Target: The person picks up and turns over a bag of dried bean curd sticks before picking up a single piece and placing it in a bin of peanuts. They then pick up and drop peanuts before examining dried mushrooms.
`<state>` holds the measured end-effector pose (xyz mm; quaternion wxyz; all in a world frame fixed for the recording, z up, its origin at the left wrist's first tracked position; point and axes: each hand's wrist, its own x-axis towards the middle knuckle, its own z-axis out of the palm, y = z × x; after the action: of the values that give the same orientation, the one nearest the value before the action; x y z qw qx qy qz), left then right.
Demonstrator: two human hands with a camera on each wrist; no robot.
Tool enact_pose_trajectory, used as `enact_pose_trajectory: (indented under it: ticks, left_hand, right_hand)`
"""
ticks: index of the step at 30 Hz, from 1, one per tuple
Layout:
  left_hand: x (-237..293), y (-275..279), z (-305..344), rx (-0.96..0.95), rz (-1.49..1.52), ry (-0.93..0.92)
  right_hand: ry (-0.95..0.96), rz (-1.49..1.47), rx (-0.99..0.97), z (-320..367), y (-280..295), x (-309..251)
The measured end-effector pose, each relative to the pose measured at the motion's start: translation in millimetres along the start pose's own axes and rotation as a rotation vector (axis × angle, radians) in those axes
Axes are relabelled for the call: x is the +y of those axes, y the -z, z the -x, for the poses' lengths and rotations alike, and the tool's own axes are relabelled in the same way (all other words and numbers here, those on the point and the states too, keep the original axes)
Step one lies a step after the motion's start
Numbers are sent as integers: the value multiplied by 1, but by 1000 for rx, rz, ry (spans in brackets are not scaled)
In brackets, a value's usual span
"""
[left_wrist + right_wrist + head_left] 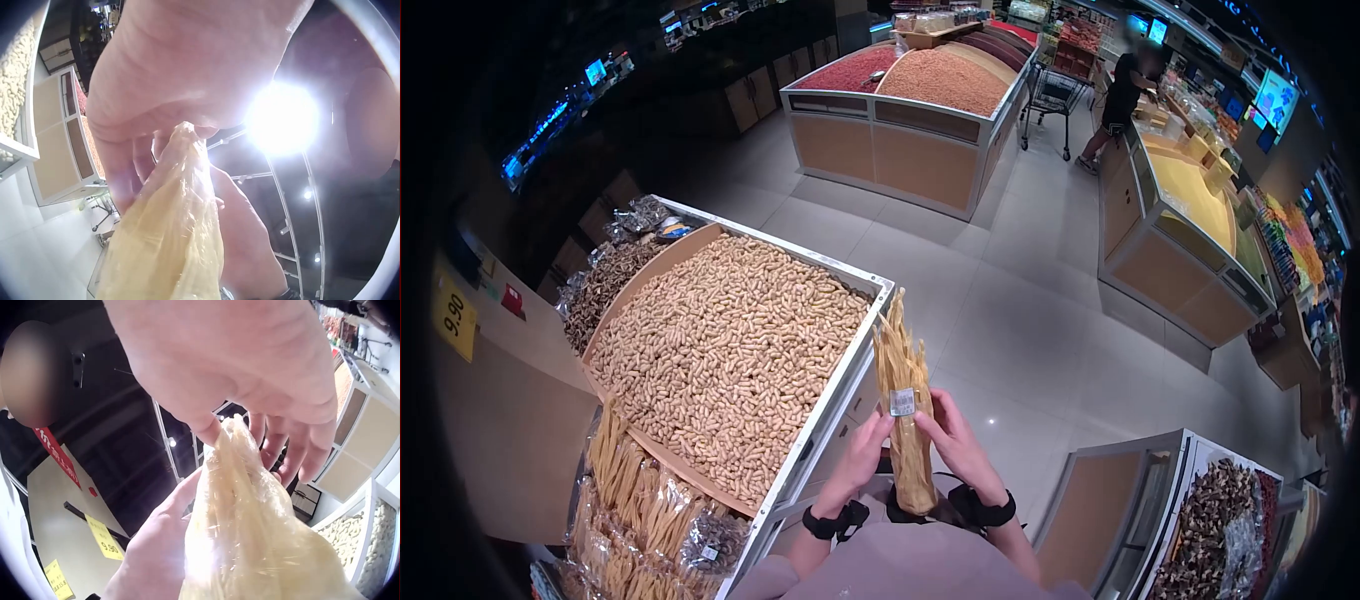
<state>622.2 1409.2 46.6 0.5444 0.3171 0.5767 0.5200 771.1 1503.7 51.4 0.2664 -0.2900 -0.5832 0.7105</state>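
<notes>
A long clear plastic bag of dried yellow bean curd sticks stands out in front of the person's body, with a white barcode label on it. The left hand grips its left side, while the right hand holds the right side with the thumb on the front near the label. Up close in the left wrist view, the shiny wrap lies between both hands. From the right wrist, fingers curl around the far side of the bag.
At left, a white-edged bin holds peanuts, with more bagged bean curd sticks beside it. A case of dark dried goods stands at lower right. Farther off are another grain bin, a shopping cart and a person in dark clothes.
</notes>
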Motion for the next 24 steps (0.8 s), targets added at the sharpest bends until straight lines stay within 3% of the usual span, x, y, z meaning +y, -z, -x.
enact_pose_trajectory:
  ticks: [12,24]
  left_hand:
    - [25,-36,-125,-185,-59,48]
    - [93,-61,-320,-273,-68,-74]
  right_hand:
    - [17,-50,207,-65,80,-1]
    - [77,-5,307,-215,181,-60]
